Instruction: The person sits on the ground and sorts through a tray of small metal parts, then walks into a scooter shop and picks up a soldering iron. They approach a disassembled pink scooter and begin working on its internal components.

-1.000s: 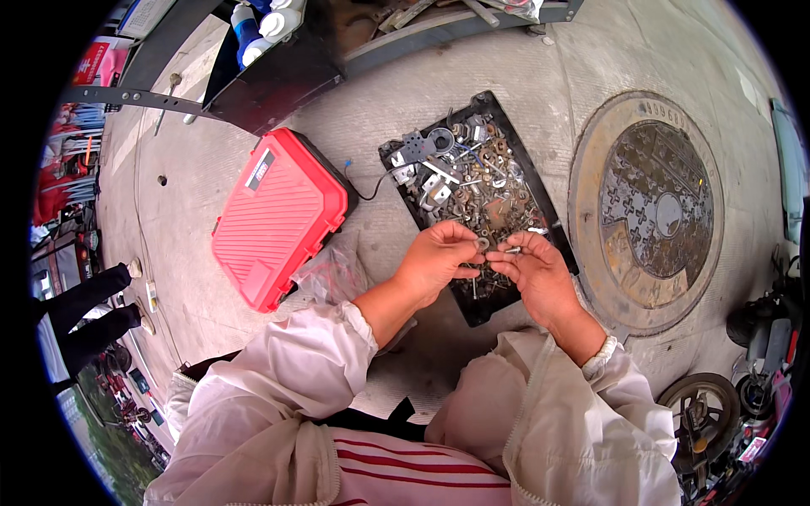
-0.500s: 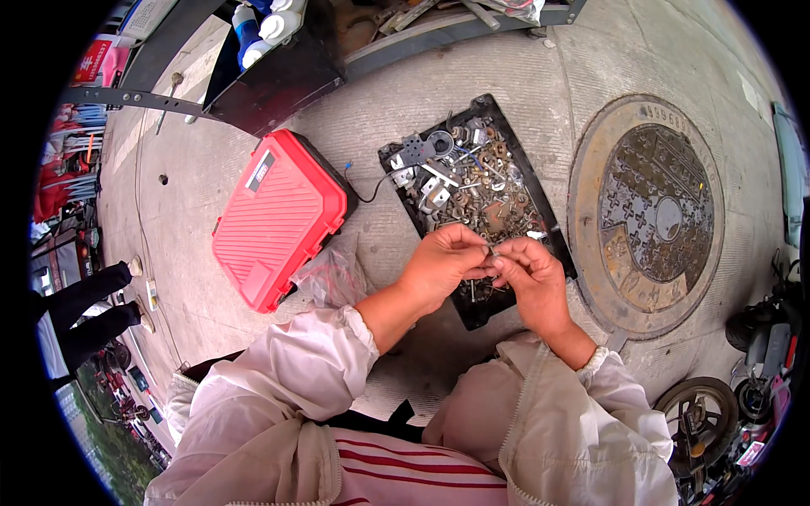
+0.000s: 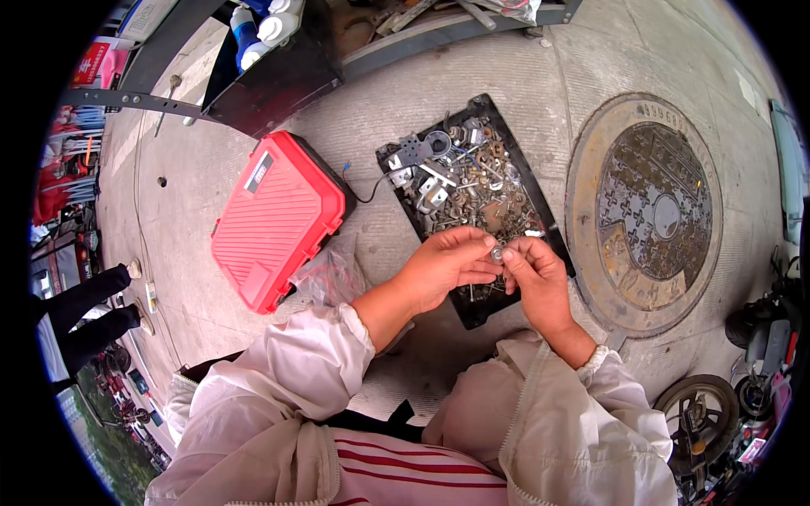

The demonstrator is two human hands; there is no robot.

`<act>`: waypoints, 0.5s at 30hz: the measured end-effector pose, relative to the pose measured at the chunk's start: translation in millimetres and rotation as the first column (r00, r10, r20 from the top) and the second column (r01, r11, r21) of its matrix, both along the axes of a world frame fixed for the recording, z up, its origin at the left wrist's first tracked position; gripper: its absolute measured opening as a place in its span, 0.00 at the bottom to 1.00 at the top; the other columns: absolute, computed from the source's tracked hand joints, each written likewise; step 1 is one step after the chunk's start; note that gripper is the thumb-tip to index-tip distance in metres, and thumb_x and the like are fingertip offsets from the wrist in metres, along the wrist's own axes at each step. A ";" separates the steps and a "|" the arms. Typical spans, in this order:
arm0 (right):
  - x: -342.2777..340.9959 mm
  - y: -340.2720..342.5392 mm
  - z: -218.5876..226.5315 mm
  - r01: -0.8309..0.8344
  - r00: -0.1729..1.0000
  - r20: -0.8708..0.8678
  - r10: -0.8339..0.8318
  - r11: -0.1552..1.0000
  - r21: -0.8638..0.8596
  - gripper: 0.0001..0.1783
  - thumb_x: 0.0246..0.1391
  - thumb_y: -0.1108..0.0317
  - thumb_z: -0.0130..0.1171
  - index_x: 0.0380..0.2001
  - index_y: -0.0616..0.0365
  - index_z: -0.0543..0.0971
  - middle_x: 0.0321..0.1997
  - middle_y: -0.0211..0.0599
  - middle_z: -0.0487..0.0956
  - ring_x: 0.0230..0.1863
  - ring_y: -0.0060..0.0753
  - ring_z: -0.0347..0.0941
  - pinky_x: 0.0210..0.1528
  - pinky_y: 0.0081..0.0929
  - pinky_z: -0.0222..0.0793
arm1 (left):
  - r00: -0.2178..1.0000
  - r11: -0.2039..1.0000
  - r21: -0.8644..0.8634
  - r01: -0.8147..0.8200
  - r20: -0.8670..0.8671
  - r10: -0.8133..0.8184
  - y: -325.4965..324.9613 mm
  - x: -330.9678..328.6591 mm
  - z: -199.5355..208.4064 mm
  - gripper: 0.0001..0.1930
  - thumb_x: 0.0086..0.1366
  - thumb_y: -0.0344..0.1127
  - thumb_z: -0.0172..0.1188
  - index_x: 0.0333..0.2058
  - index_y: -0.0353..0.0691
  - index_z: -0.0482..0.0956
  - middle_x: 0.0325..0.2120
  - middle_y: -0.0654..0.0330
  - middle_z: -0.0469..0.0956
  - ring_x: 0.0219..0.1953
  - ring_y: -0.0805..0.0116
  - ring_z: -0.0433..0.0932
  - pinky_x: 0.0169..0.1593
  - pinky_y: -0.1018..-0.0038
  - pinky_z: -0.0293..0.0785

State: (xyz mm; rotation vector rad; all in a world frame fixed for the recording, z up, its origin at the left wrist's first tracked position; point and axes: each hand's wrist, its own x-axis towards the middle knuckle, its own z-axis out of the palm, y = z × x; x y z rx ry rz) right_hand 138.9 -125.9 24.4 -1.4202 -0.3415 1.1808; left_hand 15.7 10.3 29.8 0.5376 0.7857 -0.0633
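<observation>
The left grip (image 3: 439, 268) and right grip (image 3: 540, 274) together pinch a small round metal part (image 3: 497, 254) between them; below and beyond both, a black tray (image 3: 475, 315) holds loose metal hardware (image 3: 488, 192).

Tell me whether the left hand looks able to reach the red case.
Probably yes: the red case lies left of the left hand, its ribbed lid uncovered. A clear plastic bag lies partly between, and the hand pinches a metal fastener.

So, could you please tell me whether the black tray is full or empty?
The black tray is fairly full: loose metal parts cover most of its visible floor. The left hand and right hand hide some.
</observation>
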 end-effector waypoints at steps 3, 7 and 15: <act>-0.7 0.4 0.7 0.053 0.994 -0.095 -0.052 0.999 0.011 0.12 0.67 0.62 0.48 0.36 0.59 0.75 0.23 0.26 0.72 0.21 0.14 0.64 0.24 0.14 0.62 | 1.000 0.998 -0.067 -0.015 0.023 0.017 1.5 -3.9 -2.7 0.08 0.66 0.36 0.58 0.42 0.42 0.77 0.37 0.58 0.80 0.42 0.66 0.81 0.48 0.68 0.78; -0.2 -3.3 1.4 0.080 0.983 -0.164 -0.079 0.997 0.000 0.15 0.68 0.60 0.44 0.41 0.59 0.76 0.25 0.27 0.73 0.23 0.14 0.65 0.26 0.15 0.64 | 0.990 0.981 -0.196 -0.008 0.136 0.035 6.0 -9.8 -12.6 0.07 0.66 0.35 0.58 0.42 0.44 0.75 0.36 0.61 0.79 0.41 0.69 0.80 0.46 0.70 0.78; -4.7 2.4 17.6 -0.063 0.986 -0.149 0.075 0.994 0.084 0.11 0.63 0.69 0.53 0.47 0.59 0.76 0.32 0.25 0.77 0.29 0.12 0.67 0.33 0.13 0.65 | 0.861 0.897 -0.424 0.121 0.495 0.118 11.7 -28.4 -29.0 0.08 0.67 0.32 0.55 0.45 0.46 0.73 0.38 0.60 0.76 0.37 0.71 0.78 0.41 0.70 0.79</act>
